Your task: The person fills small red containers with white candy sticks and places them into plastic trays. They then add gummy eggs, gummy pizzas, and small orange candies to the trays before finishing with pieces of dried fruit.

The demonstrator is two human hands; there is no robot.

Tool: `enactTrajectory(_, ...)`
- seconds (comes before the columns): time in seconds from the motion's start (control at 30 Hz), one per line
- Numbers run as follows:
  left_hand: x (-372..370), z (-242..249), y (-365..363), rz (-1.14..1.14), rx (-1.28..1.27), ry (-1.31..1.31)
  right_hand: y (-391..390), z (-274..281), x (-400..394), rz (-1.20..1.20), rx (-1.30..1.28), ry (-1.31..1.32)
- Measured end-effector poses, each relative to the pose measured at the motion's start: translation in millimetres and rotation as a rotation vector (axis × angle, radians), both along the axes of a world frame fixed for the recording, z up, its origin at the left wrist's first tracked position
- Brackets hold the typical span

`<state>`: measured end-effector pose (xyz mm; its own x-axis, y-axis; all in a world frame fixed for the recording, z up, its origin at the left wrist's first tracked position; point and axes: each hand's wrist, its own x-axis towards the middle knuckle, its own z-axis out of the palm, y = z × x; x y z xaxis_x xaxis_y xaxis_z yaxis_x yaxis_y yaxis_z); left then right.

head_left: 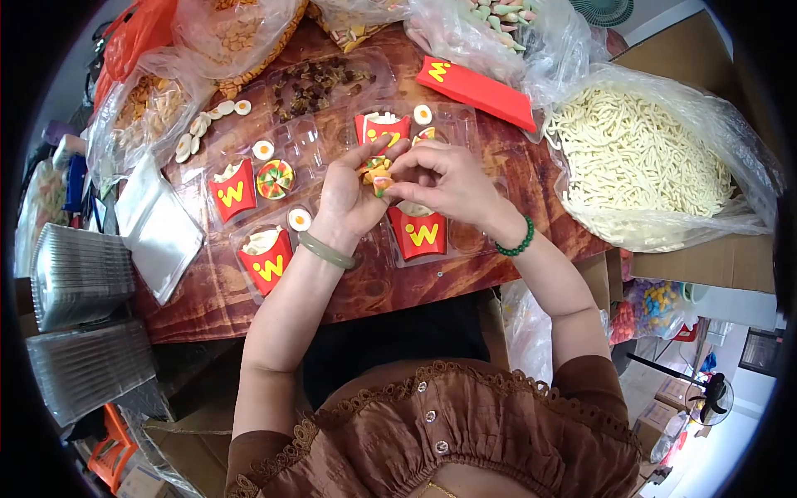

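My left hand (344, 197) is turned palm up and cups several small yellow, orange and green gummy pieces (376, 170). Thumb and fingers of my right hand (448, 178) pinch one orange-and-green gummy piece (383, 184) over that palm. Beneath both hands lie clear plastic trays (307, 153) with compartments. Red fry boxes (233, 192) marked with a yellow W and filled with pale sticks sit in them. Beside one box are a round pizza-shaped gummy (275, 179) and a fried-egg gummy (263, 150). My hands partly cover the tray on the right.
An open bag of pale stick candies (647, 149) stands at right. Flat red boxes (476, 93) lie at the back. Brown gummies (320, 87) fill a tray near loose egg gummies (199, 126). Stacked clear trays (81, 278) and plastic sleeves (160, 228) are at left.
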<state>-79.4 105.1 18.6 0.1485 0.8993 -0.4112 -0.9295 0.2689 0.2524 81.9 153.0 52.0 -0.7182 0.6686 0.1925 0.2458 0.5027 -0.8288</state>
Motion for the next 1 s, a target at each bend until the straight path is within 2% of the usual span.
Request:
enactTrajectory(0.1,7.7,6.7,1.2,0.029,-0.066,0.024,-4.0,-3.3,-3.2,-0.004,-0.091,0.012)
enactTrajectory(0.13,8.0,8.6,-0.2,0.064,-0.098,0.064,-4.0,-2.9,-2.2,-0.037,-0.193,0.042)
enactTrajectory(0.17,7.7,10.9,-3.6,0.066,-0.100,0.063,-4.3,-3.3,-1.0,-0.072,-0.298,0.073)
enactTrajectory(0.27,8.7,12.4,-10.6,0.009,-0.039,0.106,6.0,-14.0,5.9,-0.142,-0.369,0.032)
enactTrajectory(0.33,8.5,5.5,-11.8,-0.072,0.010,0.260,9.2,-13.3,6.3,-0.137,-0.320,0.034)
enactTrajectory(0.4,9.0,2.8,-9.6,-0.052,-0.002,0.235,9.6,-15.0,5.4,-0.127,-0.271,0.037)
enactTrajectory(0.5,14.9,5.7,-7.1,0.007,-0.019,0.197,10.7,-19.5,5.2,-0.151,-0.322,0.176)
enactTrajectory(0.57,17.8,6.6,-6.5,0.041,-0.030,0.181,11.2,-17.3,6.7,-0.177,-0.020,0.061)
enactTrajectory(0.7,17.7,6.6,-4.7,0.048,-0.032,0.147,6.3,-14.2,3.6,-0.220,-0.146,0.116)
enactTrajectory(0.77,13.9,6.0,-4.6,0.046,-0.036,0.121,7.8,-17.5,3.7,-0.212,-0.246,0.311)
enactTrajectory(0.87,4.9,4.2,-4.3,0.047,-0.070,0.053,30.1,-16.2,14.4,-0.307,-0.193,0.338)
enactTrajectory(0.97,-1.3,1.4,-3.4,0.114,-0.120,0.092,56.8,-18.9,30.3,-0.218,-0.165,-0.139)
enactTrajectory(1.0,-2.3,-0.4,-2.5,0.100,-0.109,0.114,52.1,-8.3,25.7,-0.164,-0.189,-0.170)
